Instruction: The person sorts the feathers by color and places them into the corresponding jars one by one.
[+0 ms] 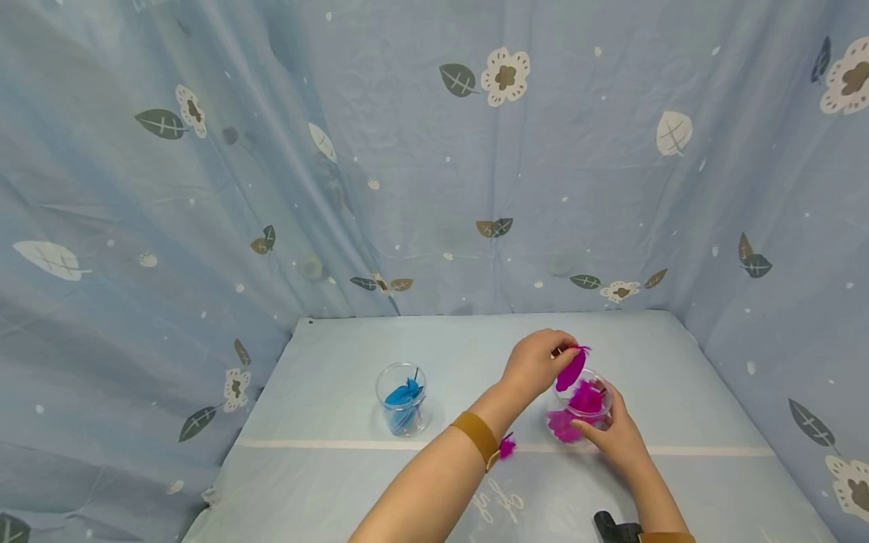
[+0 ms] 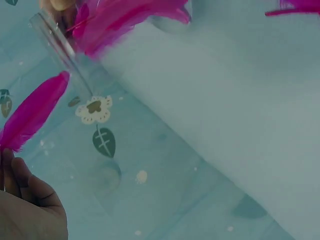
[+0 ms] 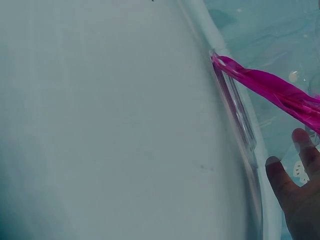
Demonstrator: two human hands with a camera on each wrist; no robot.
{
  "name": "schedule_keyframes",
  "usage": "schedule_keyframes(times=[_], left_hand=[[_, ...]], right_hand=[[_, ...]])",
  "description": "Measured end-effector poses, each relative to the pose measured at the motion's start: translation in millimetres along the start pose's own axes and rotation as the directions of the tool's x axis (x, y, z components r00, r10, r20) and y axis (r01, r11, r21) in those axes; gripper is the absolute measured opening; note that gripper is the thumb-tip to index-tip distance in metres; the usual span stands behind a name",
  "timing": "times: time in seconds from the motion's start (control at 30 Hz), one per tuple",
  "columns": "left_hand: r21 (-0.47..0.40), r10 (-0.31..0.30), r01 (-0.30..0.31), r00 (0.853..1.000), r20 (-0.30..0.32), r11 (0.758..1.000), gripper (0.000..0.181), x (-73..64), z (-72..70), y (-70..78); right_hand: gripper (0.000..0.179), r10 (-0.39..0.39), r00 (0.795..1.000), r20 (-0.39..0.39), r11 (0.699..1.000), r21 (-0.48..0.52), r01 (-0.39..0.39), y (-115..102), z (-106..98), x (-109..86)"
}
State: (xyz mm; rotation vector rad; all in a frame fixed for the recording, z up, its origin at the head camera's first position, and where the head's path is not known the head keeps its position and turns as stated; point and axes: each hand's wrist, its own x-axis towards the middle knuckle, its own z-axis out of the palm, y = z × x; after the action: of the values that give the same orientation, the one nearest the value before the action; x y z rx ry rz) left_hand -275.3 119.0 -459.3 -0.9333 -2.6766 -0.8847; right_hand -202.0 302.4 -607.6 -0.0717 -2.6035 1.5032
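Observation:
My left hand [image 1: 539, 363] pinches a magenta feather [image 1: 572, 371] by one end, just above a clear plastic cup [image 2: 61, 46]. In the left wrist view, the left hand [image 2: 32, 205] appears at the lower left, with the held feather [image 2: 37, 111] pointing up from its fingers. Around the cup's right side curve the thumb and fingers of my right hand [image 1: 626, 437], gripping it. Magenta feathers [image 1: 587, 397] fill this cup, and some magenta shows low at its left side. Close to the cup in the right wrist view is the right hand [image 3: 297, 192].
A second clear cup [image 1: 401, 406] holds blue feathers [image 1: 404, 394] on the left of the table [image 1: 326, 483]. Beside my left forearm lies another magenta feather [image 1: 506, 446], partly hidden by it. A patterned blue curtain [image 1: 407, 151] surrounds the table's back and sides.

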Motion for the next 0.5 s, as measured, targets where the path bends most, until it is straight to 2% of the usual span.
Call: schedule_keyframes(times=[0.23, 0.37, 0.5], left_hand=[[0.059, -0.013, 0.010, 0.999, 0.046, 0.998, 0.018, -5.5, 26.5, 0.2], [0.163, -0.017, 0.005, 0.997, 0.072, 0.987, 0.016, -10.5, 37.9, -1.2], [0.291, -0.012, -0.016, 0.996, 0.093, 0.957, 0.016, -13.5, 47.3, -1.9]], right_hand=[[0.105, -0.023, 1.000, -0.010, 1.000, 0.016, 0.023, 5.0, 0.8, -0.2], [0.105, -0.030, 1.000, -0.006, 0.999, 0.025, 0.030, 4.1, -0.1, 0.4], [0.106, -0.017, 1.000, 0.002, 1.000, 0.025, 0.017, 3.1, -1.6, 0.3]])
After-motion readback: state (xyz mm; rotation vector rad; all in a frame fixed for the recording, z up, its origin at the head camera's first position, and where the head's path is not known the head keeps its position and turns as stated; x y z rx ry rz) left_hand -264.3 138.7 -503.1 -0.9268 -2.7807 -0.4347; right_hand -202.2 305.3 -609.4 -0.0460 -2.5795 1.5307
